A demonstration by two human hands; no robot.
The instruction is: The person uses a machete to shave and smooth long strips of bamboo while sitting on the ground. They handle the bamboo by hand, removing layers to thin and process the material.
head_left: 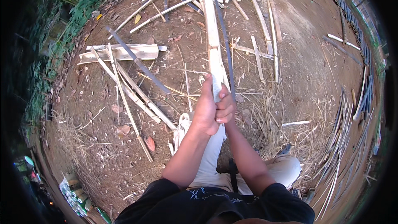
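Head view, surroundings: piled slats (178, 8) ahead, split trough (146, 52) leftward, dry fibres (269, 118) rightward
Bamboo length (212, 29): before the person, long axis pointing forward, overlapping the pile
Left hand (205, 114), right hand (225, 107): both gripping its near end

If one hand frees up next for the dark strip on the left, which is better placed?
Probably the left hand: it sits on the dark strip's side of the pale bamboo piece; the right hand would likely have to cross over.

The head view (a wide fisheye) looks down and forward, near the left grip (204, 115) and right grip (226, 108).
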